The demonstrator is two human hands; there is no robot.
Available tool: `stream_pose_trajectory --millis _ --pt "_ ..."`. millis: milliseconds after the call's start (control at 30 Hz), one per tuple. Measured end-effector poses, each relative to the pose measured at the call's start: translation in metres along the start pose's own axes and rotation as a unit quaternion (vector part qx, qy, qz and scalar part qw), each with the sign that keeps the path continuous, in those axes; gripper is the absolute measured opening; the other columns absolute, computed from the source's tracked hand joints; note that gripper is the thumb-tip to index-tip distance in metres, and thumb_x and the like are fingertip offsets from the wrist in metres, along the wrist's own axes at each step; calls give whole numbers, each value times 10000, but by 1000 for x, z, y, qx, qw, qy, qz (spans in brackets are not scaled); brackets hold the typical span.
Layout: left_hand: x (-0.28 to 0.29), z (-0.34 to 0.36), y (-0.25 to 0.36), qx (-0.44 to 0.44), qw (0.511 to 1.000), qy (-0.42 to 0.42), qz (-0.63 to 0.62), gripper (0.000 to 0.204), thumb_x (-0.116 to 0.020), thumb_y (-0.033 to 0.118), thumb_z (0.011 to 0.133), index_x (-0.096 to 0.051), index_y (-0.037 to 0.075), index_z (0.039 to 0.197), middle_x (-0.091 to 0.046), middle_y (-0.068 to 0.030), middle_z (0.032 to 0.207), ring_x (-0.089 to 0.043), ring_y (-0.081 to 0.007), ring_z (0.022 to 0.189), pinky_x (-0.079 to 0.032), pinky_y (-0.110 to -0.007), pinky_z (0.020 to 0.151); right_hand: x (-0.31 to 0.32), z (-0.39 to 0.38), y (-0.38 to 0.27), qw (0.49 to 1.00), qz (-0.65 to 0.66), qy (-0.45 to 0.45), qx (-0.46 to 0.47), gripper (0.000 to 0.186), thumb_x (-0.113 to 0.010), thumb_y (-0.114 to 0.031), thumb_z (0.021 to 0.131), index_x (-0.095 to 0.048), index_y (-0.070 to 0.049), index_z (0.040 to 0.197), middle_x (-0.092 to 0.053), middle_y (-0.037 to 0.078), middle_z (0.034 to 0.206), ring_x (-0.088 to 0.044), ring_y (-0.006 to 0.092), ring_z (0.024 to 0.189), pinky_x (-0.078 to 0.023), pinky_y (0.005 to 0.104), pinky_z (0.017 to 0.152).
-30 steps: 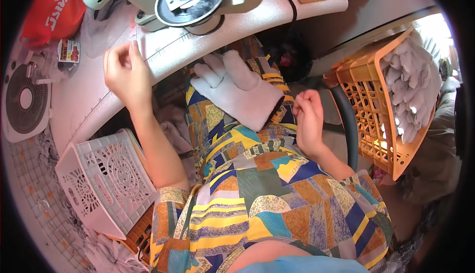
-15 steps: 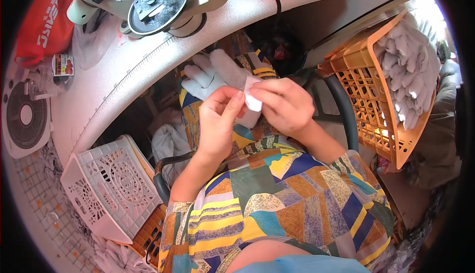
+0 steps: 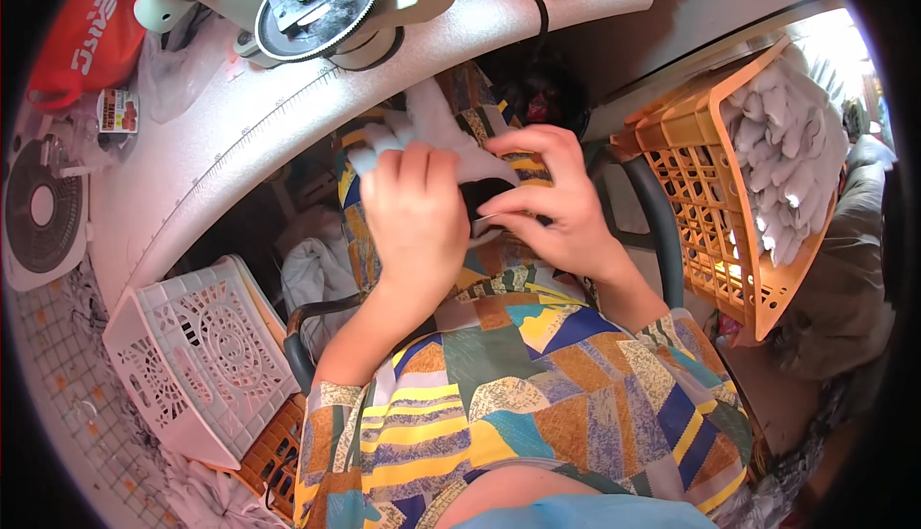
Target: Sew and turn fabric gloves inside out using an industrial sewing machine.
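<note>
A white fabric glove is stretched between my hands above my lap, its cuff pulled wide so that a dark opening shows. My left hand is closed on the cuff's left side, back of the hand up, fingertips hidden. On the other side, my right hand grips the cuff's edge with thumb and fingers curved round the opening. Beneath, partly covered by my left hand, a second pale glove lies on the patterned cloth over my lap.
At right, an orange plastic crate holds many white gloves. A white crate stands at lower left. Ahead is a curved white tabletop with a machine and its round toothed plate. A chair armrest is beside my right arm.
My hands, pinched together at the white cuff before, have moved apart. The cuff now gapes between them, and my left hand has turned over with its back up.
</note>
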State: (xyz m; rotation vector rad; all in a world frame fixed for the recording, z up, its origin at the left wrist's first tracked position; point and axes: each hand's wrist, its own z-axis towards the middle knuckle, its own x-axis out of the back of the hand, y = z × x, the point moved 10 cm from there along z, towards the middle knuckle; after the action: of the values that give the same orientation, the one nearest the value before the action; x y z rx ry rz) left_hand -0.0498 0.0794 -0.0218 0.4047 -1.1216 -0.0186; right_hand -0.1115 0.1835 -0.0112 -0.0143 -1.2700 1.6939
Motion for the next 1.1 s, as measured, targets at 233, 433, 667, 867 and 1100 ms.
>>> stream_pose_trajectory --millis 233,433,667,867,1100 --pt "62 24 -14 10 994 67 -83 287 -621 -28 630 -619 37 909 -602 -96 930 -557 -310 904 -436 -413 787 -3 50 -10 995 35 79 54 146 -710 43 660 -657 -5 787 -624 112 916 -615 289 850 -488 367 737" --pt "49 12 -64 157 867 73 -467 76 -682 31 849 -639 -25 822 -581 -7 788 -517 -83 745 -404 -224 673 -12 75 1 988 145 -29 -39 114 -744 -28 747 -696 30 832 -652 100 938 -624 178 809 -490 275 733" --pt "34 22 -77 192 803 47 -563 110 -703 51 862 -665 -38 809 -567 15 765 -465 -45 690 -361 -201 616 -25 91 10 969 191 -88 -128 109 -760 -54 734 -710 13 803 -652 87 964 -617 159 855 -482 276 762" --pt "39 28 -78 167 845 50 -506 115 -746 6 795 -678 -61 859 -606 -22 779 -533 -72 720 -419 -208 648 -29 95 14 975 180 -58 -118 128 -788 -71 699 -702 -10 771 -660 86 929 -623 171 852 -477 281 763" --pt "33 29 -90 182 842 58 -505 97 -723 13 826 -678 -62 868 -606 -18 766 -522 -63 713 -413 -205 642 -30 102 15 970 193 -79 -127 124 -785 -60 712 -699 -5 782 -674 65 803 -625 148 769 -478 266 709"
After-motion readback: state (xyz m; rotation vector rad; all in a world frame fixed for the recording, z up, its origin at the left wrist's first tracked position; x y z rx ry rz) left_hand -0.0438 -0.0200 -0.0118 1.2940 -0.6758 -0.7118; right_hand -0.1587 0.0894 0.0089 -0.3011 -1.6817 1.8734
